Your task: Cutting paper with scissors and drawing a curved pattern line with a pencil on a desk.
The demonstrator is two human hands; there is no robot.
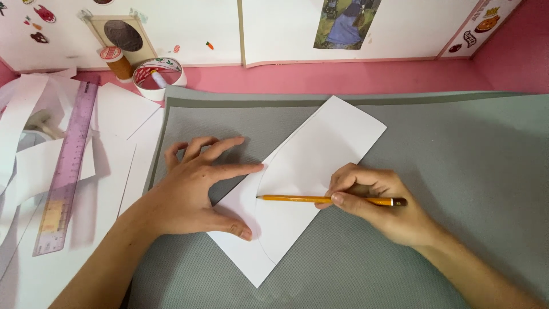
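A white sheet of paper (320, 154) lies slanted on a large grey sheet (457, 171). A faint curved pencil line runs down it. My left hand (194, 191) lies flat with fingers spread, pressing the paper's left edge, thumb on its lower part. My right hand (377, 203) grips a yellow pencil (297, 198) held nearly level, its tip touching the paper on the curved line near the left hand.
A pink transparent ruler (66, 166) lies on loose white paper sheets (114, 149) at the left. A roll of tape (155, 77) and a brown thread spool (117, 63) stand at the back left on the pink desk (354, 77). White panels with stickers line the back.
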